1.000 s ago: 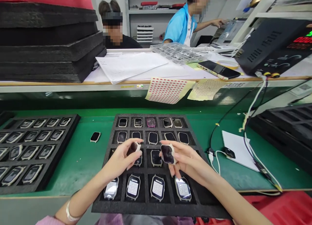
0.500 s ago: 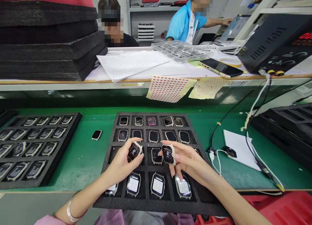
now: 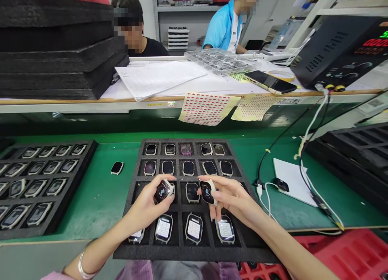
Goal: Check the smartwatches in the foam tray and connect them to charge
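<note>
My left hand is closed round a smartwatch case without a strap, its dark screen lit with a small design. In my right hand a second smartwatch case is pinched between thumb and fingers, its screen facing me. Both hands hover over a black foam tray with square pockets. Watch cases sit in most pockets. Those in the front row, such as this watch case, show a bright white screen; the rows behind look dark, one with a purple frame.
A similar foam tray full of watch cases lies left, with a lone watch case between. Stacked foam trays stand on the shelf. At right are cables, a white pad, a power supply and red trays. Two people sit opposite.
The view has shifted slightly, so most things sit a little further left. My left hand has turned its watch case a little. The person in blue has lowered an outstretched arm.
</note>
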Action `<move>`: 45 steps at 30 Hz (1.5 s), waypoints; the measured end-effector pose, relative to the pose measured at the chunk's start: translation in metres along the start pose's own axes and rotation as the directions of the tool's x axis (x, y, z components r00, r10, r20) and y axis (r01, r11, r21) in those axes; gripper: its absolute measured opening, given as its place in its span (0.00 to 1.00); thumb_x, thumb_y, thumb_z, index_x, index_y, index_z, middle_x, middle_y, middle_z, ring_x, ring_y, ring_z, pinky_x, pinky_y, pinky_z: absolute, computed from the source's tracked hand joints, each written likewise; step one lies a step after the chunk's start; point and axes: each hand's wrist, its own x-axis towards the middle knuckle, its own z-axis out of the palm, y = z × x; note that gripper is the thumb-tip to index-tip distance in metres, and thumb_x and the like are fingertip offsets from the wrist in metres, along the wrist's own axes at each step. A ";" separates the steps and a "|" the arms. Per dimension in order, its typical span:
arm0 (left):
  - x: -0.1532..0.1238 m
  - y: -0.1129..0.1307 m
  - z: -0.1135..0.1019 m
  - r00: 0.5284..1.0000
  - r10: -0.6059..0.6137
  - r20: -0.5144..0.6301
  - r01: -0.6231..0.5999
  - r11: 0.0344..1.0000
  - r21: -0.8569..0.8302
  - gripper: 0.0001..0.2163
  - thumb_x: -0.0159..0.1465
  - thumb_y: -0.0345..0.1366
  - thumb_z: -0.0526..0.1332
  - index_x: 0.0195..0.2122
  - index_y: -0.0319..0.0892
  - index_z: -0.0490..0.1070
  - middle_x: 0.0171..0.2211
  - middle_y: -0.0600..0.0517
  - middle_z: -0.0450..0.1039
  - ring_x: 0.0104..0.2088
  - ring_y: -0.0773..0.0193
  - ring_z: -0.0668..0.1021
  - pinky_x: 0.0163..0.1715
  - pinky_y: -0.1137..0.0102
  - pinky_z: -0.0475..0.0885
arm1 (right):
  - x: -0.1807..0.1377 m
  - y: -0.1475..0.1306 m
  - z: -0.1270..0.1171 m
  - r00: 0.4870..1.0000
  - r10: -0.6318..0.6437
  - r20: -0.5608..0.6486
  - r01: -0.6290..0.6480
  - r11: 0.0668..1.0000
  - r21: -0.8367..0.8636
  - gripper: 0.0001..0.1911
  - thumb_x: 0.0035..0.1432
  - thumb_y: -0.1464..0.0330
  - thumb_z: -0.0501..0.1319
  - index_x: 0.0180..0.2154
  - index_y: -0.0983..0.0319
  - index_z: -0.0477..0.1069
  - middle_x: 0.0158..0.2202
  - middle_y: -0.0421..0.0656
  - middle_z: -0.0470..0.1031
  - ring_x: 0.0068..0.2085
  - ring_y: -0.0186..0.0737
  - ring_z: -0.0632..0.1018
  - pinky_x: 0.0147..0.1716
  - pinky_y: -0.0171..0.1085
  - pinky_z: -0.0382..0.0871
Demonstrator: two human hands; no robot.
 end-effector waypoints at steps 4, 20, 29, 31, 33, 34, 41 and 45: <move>-0.001 0.001 -0.001 0.999 -0.009 -0.031 0.008 0.999 -0.040 0.17 0.61 0.30 0.57 0.51 0.47 0.61 0.42 0.54 0.68 0.39 0.64 0.70 0.40 0.73 0.64 | 0.000 -0.001 0.000 1.000 -0.005 -0.011 0.005 1.000 -0.006 0.20 0.61 0.70 0.62 0.55 0.61 0.67 0.42 0.51 0.75 0.25 0.38 0.79 0.21 0.31 0.76; -0.001 -0.004 -0.001 0.997 -0.022 -0.078 0.023 1.000 0.012 0.17 0.63 0.31 0.56 0.52 0.49 0.58 0.34 0.57 0.63 0.32 0.67 0.67 0.33 0.74 0.61 | -0.002 -0.002 -0.001 1.000 -0.022 -0.004 0.022 0.999 -0.046 0.18 0.60 0.69 0.63 0.53 0.61 0.69 0.41 0.50 0.76 0.23 0.35 0.79 0.22 0.30 0.76; -0.001 0.008 -0.002 0.996 -0.052 -0.069 0.056 0.997 0.056 0.17 0.63 0.30 0.55 0.52 0.47 0.58 0.31 0.57 0.62 0.30 0.67 0.67 0.30 0.74 0.61 | -0.003 -0.002 -0.003 1.000 -0.017 -0.002 0.017 0.998 -0.067 0.19 0.61 0.69 0.62 0.54 0.63 0.68 0.42 0.52 0.76 0.22 0.35 0.78 0.21 0.31 0.75; -0.001 0.009 -0.002 0.997 -0.046 -0.067 0.049 0.997 0.051 0.16 0.63 0.30 0.55 0.51 0.47 0.58 0.31 0.57 0.62 0.30 0.67 0.67 0.31 0.74 0.61 | -0.003 -0.002 -0.002 1.000 -0.013 -0.012 0.012 0.997 -0.076 0.19 0.61 0.69 0.62 0.54 0.63 0.68 0.41 0.52 0.76 0.22 0.34 0.78 0.21 0.31 0.75; -0.001 0.008 -0.003 0.996 -0.047 -0.077 0.051 0.998 0.047 0.16 0.63 0.31 0.55 0.52 0.46 0.58 0.31 0.57 0.62 0.30 0.67 0.67 0.31 0.74 0.62 | -0.003 -0.003 -0.002 1.000 -0.012 -0.027 0.010 0.997 -0.075 0.19 0.60 0.69 0.62 0.54 0.63 0.68 0.41 0.51 0.76 0.22 0.35 0.78 0.21 0.31 0.75; 0.000 0.008 -0.003 0.995 -0.048 -0.087 0.052 0.997 0.051 0.16 0.63 0.31 0.55 0.52 0.46 0.58 0.31 0.57 0.62 0.29 0.67 0.67 0.29 0.74 0.61 | -0.003 -0.003 -0.002 0.999 -0.012 -0.036 0.009 0.997 -0.073 0.20 0.60 0.69 0.63 0.54 0.63 0.68 0.41 0.52 0.76 0.23 0.36 0.78 0.21 0.31 0.75; -0.002 0.010 -0.003 0.989 -0.045 -0.138 0.049 0.998 0.031 0.16 0.62 0.34 0.56 0.52 0.45 0.59 0.30 0.57 0.62 0.26 0.67 0.67 0.23 0.75 0.60 | -0.004 -0.003 0.000 0.997 -0.003 -0.078 -0.002 0.998 -0.064 0.22 0.59 0.67 0.63 0.54 0.64 0.67 0.41 0.52 0.76 0.23 0.36 0.78 0.21 0.32 0.75; -0.003 0.010 -0.002 0.987 -0.011 -0.161 0.017 0.999 0.037 0.16 0.62 0.32 0.57 0.51 0.45 0.60 0.29 0.57 0.62 0.26 0.68 0.67 0.22 0.76 0.60 | -0.005 -0.004 -0.001 0.998 -0.009 -0.062 0.006 0.999 -0.050 0.22 0.58 0.67 0.64 0.53 0.63 0.68 0.40 0.52 0.76 0.22 0.36 0.78 0.20 0.32 0.75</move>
